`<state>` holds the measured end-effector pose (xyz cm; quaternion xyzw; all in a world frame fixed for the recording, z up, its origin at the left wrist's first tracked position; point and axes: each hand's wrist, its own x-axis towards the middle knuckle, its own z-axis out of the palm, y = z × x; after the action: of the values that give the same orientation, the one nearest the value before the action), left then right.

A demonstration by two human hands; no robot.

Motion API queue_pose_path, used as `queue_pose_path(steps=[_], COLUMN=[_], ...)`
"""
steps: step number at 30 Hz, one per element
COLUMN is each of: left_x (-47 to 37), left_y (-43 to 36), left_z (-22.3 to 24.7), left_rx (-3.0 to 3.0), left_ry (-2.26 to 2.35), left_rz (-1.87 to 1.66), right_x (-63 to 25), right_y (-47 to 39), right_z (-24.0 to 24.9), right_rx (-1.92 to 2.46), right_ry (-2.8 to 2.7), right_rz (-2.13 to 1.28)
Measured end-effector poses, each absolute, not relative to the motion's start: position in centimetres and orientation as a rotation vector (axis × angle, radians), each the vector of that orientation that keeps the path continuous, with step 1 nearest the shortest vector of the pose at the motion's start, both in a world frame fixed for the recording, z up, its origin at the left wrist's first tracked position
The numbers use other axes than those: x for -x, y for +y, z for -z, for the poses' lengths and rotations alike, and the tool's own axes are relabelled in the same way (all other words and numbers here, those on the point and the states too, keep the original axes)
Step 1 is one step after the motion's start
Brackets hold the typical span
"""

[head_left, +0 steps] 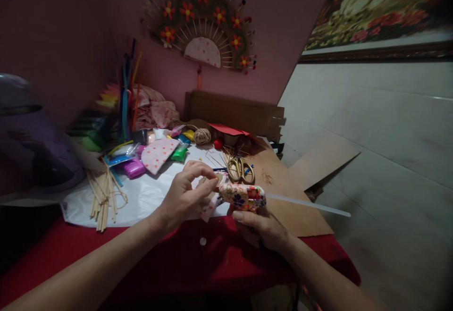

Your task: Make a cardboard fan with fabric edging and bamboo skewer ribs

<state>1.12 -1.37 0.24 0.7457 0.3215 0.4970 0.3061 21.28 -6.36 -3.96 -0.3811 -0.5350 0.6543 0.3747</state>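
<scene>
Glue gun (244,196) held in R hand (264,230), nose twd nearby L hand (187,190) — thumb & index pinched, can't tell on what.

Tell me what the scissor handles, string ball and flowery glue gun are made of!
Scissor handles: maybe metal, with a golden shine. String ball: likely plant fibre, being tan and dull. Glue gun: probably plastic, smooth and printed with flowers.

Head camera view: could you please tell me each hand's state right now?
Left hand: closed in a pinch; whether it holds anything is unclear.
Right hand: closed around the flower-patterned glue gun.
</scene>
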Motion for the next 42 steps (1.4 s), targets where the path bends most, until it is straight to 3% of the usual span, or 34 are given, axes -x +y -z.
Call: queue_pose_path(steps=[7, 19, 42], left_x=[-0.8, -1.1, 0.0], left_y=[0.5, 0.8, 2.6], left_z=[0.7, 0.8, 0.9], left_rx=[-1.477, -1.481, -0.903], left_ry=[0.862, 0.899, 0.99], left_rz=[-1.393, -1.376, -1.455], right_x=[-21.4, -21.9, -22.1], right_y=[-6.6, -7.0, -7.3], right_z=[4.1, 4.0, 4.0], right_rx=[0.947, 0.953, 0.951], right_ry=[-1.383, -1.34, -1.286], right_rz=[-1.645, -1.628, -1.662])
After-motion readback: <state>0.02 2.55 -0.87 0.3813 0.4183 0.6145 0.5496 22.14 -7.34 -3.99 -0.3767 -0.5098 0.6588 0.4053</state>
